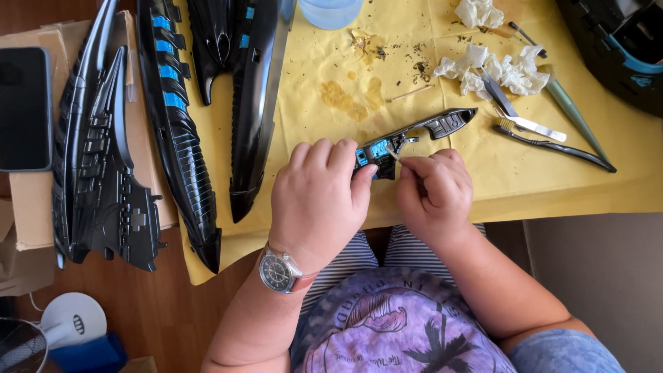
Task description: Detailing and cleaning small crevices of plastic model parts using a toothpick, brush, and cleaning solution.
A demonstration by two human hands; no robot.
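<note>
My left hand [319, 197] grips the near end of a slim black plastic part with blue patches [421, 131], which slants up to the right over the yellow cloth [483, 166]. My right hand [434, 190] pinches a thin pale stick [394, 153] and presses its tip against the blue section beside my left thumb. A wristwatch [277, 271] sits on my left wrist.
Long black panels with blue strips [173, 124] lie at the left, partly on cardboard [31, 200]. A phone [24, 107] rests far left. Crumpled tissues [494, 69], tweezers [498, 93], a black toothbrush [552, 144], a green-handled tool [577, 117] and a clear bowl [330, 12] are on the cloth.
</note>
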